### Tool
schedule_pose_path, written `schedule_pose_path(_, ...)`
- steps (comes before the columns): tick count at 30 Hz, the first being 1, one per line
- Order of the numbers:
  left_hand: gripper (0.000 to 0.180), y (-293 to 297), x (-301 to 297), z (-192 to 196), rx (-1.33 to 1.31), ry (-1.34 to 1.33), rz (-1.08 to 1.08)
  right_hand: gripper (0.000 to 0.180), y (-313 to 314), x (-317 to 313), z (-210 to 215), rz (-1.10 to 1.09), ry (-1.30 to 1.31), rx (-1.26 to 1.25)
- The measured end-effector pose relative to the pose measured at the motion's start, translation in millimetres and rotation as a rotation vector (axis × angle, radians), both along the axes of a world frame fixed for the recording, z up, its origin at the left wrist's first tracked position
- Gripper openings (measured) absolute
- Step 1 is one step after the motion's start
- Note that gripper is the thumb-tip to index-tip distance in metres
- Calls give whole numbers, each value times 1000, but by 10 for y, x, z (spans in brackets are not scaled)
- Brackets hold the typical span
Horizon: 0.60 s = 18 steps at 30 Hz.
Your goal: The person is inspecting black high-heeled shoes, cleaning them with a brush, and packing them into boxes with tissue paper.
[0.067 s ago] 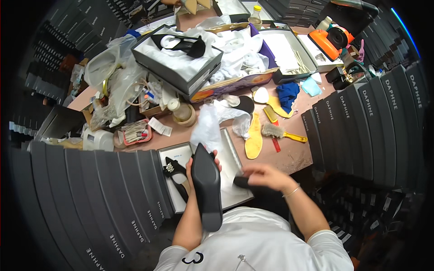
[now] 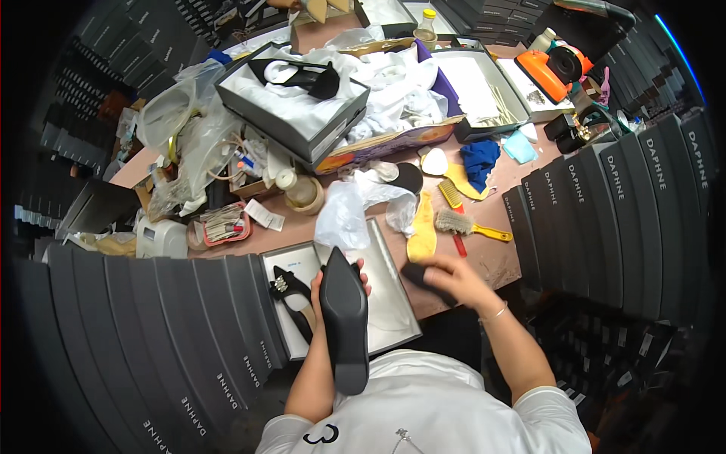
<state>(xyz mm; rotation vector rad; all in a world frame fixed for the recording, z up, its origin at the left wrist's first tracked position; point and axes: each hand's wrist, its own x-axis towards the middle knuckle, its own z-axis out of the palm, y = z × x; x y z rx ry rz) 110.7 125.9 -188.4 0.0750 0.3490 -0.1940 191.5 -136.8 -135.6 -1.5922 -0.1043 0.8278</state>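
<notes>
My left hand [image 2: 317,295] is wrapped round a black pointed-toe shoe [image 2: 344,310], its smooth sole facing up and its toe pointing away from me; the fingertips show on its right side. To the right, over the table's front edge, my right hand [image 2: 460,280] grips a dark, flat, block-like thing [image 2: 414,273], blurred, so its kind is unclear. Beneath and beyond the shoe lies an open shoebox [image 2: 404,310] with white lining. Inside it at the left rests a second black shoe [image 2: 281,284] with a sparkling ornament. Clear plastic wrap [image 2: 340,219] sits at the box's far side.
Stacks of dark shoeboxes flank me at left [image 2: 151,325] and right [image 2: 605,227]. On the pink table lie a yellow-handled brush [image 2: 454,222], a yellow insole [image 2: 422,238], a blue cloth [image 2: 479,163] and a glass jar [image 2: 302,191]. Farther back, an open box [image 2: 295,132] holds a black sandal [image 2: 321,79].
My right hand has swung slightly away from the shoe, to the right and farther off, with the dark block in it. My left hand keeps hold of the shoe, almost unmoved.
</notes>
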Motion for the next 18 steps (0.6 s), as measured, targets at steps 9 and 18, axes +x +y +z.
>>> schedule_pose_path(9,63,-259,-186,-66,16,196,-131,21,375,1818,-1422,162,-1265,-800)
schedule_pose_path(18,67,-102,-145,50,86,107,-160,25,682,451,124,-14,-612,-83)
